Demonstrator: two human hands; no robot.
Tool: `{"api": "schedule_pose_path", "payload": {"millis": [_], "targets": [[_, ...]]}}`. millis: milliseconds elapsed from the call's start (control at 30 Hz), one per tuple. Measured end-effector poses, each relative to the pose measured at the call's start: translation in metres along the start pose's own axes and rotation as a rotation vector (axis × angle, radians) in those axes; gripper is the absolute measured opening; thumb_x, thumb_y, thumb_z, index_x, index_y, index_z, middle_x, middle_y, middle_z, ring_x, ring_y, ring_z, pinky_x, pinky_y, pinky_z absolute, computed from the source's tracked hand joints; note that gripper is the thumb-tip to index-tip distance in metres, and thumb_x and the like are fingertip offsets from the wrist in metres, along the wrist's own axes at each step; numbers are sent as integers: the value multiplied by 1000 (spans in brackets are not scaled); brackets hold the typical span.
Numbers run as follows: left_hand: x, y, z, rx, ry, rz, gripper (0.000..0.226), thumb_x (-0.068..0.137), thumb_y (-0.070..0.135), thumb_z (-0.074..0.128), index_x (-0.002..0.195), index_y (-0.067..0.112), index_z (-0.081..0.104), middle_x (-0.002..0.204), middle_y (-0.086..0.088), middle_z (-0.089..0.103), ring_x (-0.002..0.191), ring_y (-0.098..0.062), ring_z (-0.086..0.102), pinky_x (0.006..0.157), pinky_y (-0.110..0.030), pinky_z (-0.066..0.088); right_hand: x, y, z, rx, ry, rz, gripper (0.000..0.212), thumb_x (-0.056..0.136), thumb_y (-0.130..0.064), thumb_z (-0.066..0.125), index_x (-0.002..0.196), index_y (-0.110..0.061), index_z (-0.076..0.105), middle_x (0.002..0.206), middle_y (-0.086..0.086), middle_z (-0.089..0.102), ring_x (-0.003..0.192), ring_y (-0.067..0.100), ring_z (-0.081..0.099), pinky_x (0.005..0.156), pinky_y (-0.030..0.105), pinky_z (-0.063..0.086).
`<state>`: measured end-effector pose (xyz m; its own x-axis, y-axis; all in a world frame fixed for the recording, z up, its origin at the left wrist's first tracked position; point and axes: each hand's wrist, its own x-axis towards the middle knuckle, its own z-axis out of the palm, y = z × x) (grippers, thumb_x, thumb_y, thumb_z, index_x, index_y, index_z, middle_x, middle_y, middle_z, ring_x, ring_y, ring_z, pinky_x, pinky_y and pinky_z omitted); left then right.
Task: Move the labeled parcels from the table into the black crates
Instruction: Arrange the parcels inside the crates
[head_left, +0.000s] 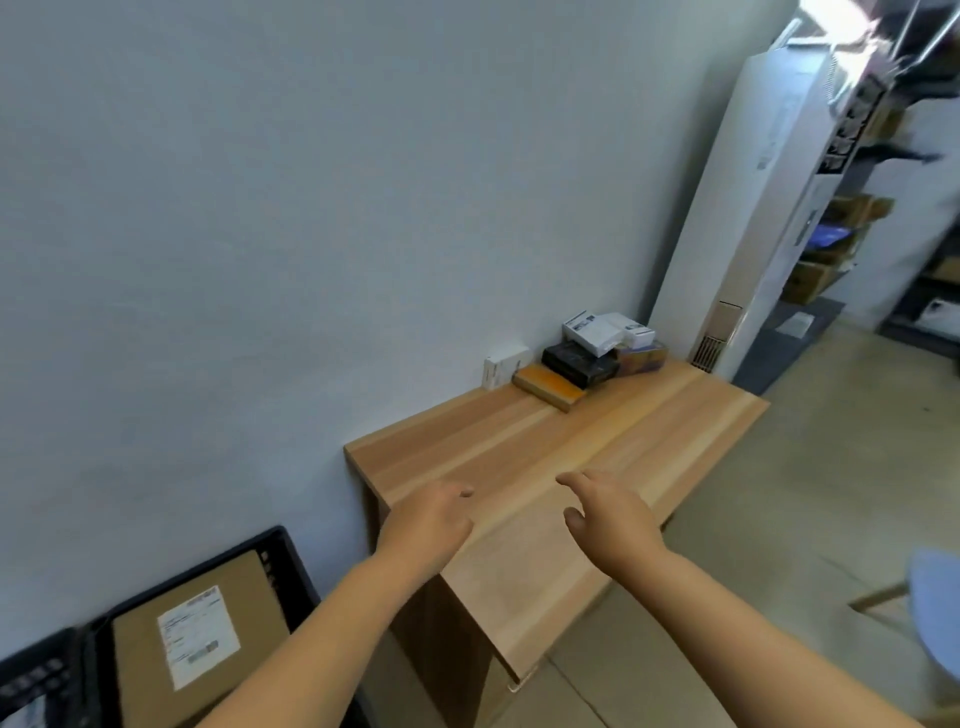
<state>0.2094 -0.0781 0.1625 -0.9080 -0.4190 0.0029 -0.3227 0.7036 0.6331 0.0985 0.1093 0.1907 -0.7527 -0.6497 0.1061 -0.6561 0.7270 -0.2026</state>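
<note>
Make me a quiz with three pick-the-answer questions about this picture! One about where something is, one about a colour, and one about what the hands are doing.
1. Where is the brown parcel with the white label?
A. On the table
B. In the black crate on the floor
C. In the person's hands

2. What colour is the flat box at the front of the pile by the wall?
A. Orange
B. Green
C. Pink

3. What are the two hands doing?
A. Carrying a parcel
B. Reaching over the table, holding nothing
C. Pressing on the crate

Answers:
1 B: the parcel lies inside the black crate, left of the table.
2 A: the flat box is orange.
3 B: the left hand and right hand are above the table, with nothing in them.
</note>
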Motion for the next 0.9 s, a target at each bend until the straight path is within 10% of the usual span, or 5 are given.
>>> {"api": "schedule_pose_path", "payload": {"millis": [900], "targets": [[335, 88, 139, -215, 21, -157, 38, 91, 28, 53, 129, 32, 54, 126, 5, 57, 113, -7, 54, 81, -26, 44, 271, 284, 2, -7, -85, 99, 40, 95, -22, 48, 135, -26, 48, 133, -8, 51, 121, 13, 47, 91, 26, 44]]}}
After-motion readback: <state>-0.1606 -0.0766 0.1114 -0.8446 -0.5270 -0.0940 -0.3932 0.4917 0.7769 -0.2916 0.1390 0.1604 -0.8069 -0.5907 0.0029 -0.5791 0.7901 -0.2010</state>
